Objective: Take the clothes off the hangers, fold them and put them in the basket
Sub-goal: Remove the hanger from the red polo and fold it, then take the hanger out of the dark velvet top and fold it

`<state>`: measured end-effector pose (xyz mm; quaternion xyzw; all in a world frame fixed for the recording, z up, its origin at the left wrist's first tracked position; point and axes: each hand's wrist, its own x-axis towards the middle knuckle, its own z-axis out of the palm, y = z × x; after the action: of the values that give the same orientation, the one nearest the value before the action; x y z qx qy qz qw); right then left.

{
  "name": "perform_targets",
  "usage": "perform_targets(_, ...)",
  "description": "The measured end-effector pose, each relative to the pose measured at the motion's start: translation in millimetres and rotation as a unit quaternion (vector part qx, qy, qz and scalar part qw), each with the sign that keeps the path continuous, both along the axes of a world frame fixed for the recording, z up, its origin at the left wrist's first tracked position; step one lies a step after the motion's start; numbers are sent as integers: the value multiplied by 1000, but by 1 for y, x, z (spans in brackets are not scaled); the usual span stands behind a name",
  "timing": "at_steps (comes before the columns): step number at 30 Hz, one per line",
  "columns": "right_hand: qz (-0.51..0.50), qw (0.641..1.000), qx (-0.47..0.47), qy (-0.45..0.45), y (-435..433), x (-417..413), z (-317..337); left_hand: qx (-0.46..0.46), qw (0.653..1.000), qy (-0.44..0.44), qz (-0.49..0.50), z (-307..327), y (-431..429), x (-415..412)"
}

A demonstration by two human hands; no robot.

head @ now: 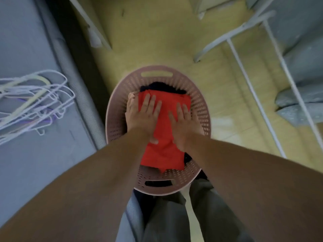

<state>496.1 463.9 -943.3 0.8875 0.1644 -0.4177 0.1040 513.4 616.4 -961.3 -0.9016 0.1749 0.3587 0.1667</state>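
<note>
The folded red garment is lying in the pink basket on the floor, on top of dark clothes, with its long axis running near to far. The left hand is pressing its far left part and the right hand its right side. Each grip is spread flat, fingers straight, pinching nothing. The garment's near end is lying uncovered by the near rim, about equally close to both hands.

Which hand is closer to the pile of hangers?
Left. The left hand presses the red cloth nearer the hangers; the right hand lies beyond it, farther right.
</note>
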Motion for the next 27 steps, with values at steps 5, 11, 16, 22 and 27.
perform_targets(5, -131, 987, 72, 57, -2, -11, 160, -94, 987, 26, 125, 163, -2, -31)
perform_targets(11, -326, 925, 194, 14, -14, -35, 347, -212, 932, 2, 293, 361, 6, -43)
perform_targets(16, -388, 877, 283, -19, -23, -62, 457, -275, 899, -90, 328, 480, 16, -53)
perform_targets(22, -373, 875, 308, -24, -31, -88, 518, -311, 881, -127, 333, 536, 16, -61)
perform_targets(27, -337, 884, 315, -73, -53, -80, 572, -345, 875, -178, 290, 595, -8, -34)
